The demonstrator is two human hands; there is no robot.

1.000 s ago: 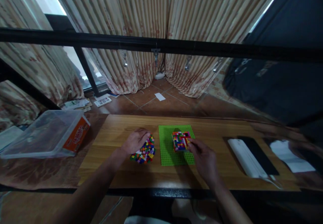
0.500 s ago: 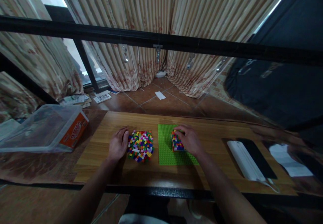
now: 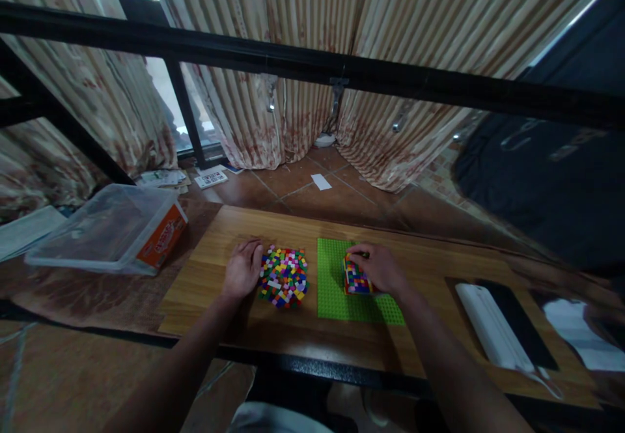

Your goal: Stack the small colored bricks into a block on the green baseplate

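A pile of small loose bricks in many colours [image 3: 284, 277] lies on the wooden table [image 3: 293, 329]. My left hand [image 3: 243, 269] rests flat on the table against the pile's left edge, fingers stretched forward and holding nothing. To the right lies a green baseplate [image 3: 336, 293] carrying a multicoloured block of stacked bricks [image 3: 356, 280]. My right hand [image 3: 379, 268] lies over the top and right side of that block, fingers curled round it.
A clear plastic box with an orange label [image 3: 114, 228] sits on the brown cloth to the left. A long white device [image 3: 493, 327] on a black mat lies at the right, with white paper beyond it. A black rail and curtains stand behind the table.
My left hand slid off the loose bricks to their left edge. My right hand moved from the block's near right side up over its top. The view shifted to the left.
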